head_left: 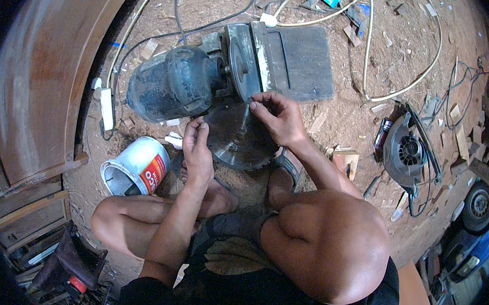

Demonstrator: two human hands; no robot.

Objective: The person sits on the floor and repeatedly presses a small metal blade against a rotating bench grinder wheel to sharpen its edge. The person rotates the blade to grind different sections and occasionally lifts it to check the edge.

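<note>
A round, dark saw blade (239,137) with a toothed rim is held tilted in front of me, between my two hands. My left hand (198,153) pinches its left edge between thumb and fingers. At the upper right of the blade, my right hand (281,119) is closed on the rim with thumb and forefinger. The blade's top edge is close to a thin grinding wheel (238,62), driven by a worn blue-grey motor (166,84); whether they touch I cannot tell. Right of the wheel lies a flat dark plate (309,63) with a bent rod on it.
A white paint bucket (135,167) lies tipped over on my left. To the right rests a handheld circular saw (408,151), beside a wood block (346,162). A pale cable (365,59) loops over the sawdust-covered ground. Near the wooden panel (40,70) is a white power strip (106,108).
</note>
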